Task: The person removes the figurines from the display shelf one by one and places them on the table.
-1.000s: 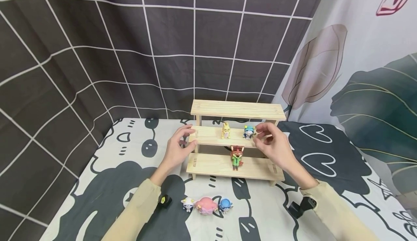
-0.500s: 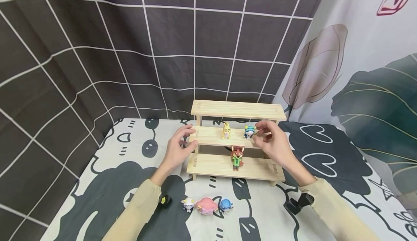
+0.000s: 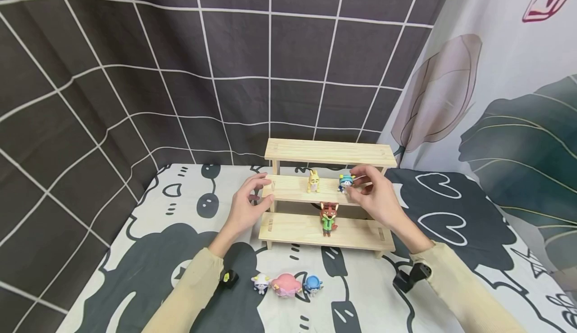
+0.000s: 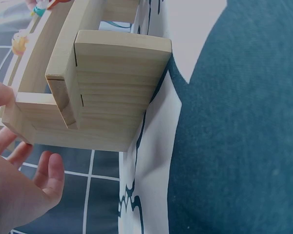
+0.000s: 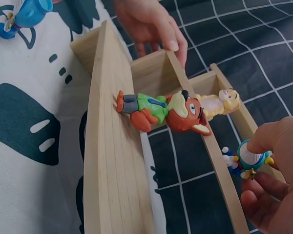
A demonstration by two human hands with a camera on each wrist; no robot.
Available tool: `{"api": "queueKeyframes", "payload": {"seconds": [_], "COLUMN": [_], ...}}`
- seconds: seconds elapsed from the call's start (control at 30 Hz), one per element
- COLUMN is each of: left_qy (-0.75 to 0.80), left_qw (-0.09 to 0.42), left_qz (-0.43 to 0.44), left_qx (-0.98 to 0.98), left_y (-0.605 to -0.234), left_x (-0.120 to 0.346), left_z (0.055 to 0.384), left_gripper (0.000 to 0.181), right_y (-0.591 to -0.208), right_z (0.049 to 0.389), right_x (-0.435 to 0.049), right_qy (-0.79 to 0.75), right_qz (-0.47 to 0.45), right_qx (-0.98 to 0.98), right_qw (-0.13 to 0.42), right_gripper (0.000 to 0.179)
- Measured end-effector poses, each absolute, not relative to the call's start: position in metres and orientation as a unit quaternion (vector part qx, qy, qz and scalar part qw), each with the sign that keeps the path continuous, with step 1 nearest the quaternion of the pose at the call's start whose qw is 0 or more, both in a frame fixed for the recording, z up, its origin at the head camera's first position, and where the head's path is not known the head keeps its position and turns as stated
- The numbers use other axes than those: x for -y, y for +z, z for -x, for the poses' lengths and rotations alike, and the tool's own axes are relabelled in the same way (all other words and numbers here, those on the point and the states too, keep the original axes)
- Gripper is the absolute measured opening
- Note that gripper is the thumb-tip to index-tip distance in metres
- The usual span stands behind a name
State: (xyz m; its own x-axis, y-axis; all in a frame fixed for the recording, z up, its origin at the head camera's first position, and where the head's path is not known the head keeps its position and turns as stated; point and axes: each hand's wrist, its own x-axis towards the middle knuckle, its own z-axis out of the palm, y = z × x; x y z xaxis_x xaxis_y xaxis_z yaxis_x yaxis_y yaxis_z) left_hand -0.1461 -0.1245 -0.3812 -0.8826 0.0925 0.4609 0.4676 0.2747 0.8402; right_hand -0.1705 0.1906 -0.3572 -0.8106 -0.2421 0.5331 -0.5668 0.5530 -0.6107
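Three wooden tiers make up the stepped shelf (image 3: 331,151), and the right hand (image 3: 378,200) is at the right part of its middle plank, thumb and finger pinching a small figurine in a turquoise cap (image 3: 345,183)! It's upright over that plank, though whether its feet take its weight, I can't tell. Over on the other side, the left hand (image 3: 245,205) grips the left end of the same plank, thumb at the front edge, fingers at the back (the wrist view shows other fingers free of the wood).

Between the hands, a yellow figurine (image 3: 313,182) stands on the middle tier; one step down, a fox figurine (image 3: 328,219) in green stands upright. Down front, on the patterned cloth (image 3: 369,293), a row of three: white figurine (image 3: 261,283), pink figurine (image 3: 286,285), blue figurine (image 3: 313,284). Behind everything hangs a dark checked curtain (image 3: 234,37).
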Motion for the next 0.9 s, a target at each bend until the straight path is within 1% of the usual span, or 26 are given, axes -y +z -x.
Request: {"api": "queueKeyframes", "payload": {"seconds": [0.6,0.9], "left_qy": [-0.572,-0.571], "left_qw": [0.162,0.164], "left_qz": [0.179,0.181], "left_qx": [0.784,0.784], "left_y": [-0.3795,-0.3809], "left_x": [0.124,0.1241], "left_z": [0.1451,0.1462], "left_gripper": [0.031,0.031], "right_y": [-0.3555,-0.3548], "right_z": [0.173,0.1729], "right_x": [-0.189,-0.1874], "right_qy": [0.402,0.396], "right_qz": [-0.237,-0.239], "right_qx": [0.868,0.87], "right_qw": [0.168,0.168], "right_gripper": [0.037,0.033]}}
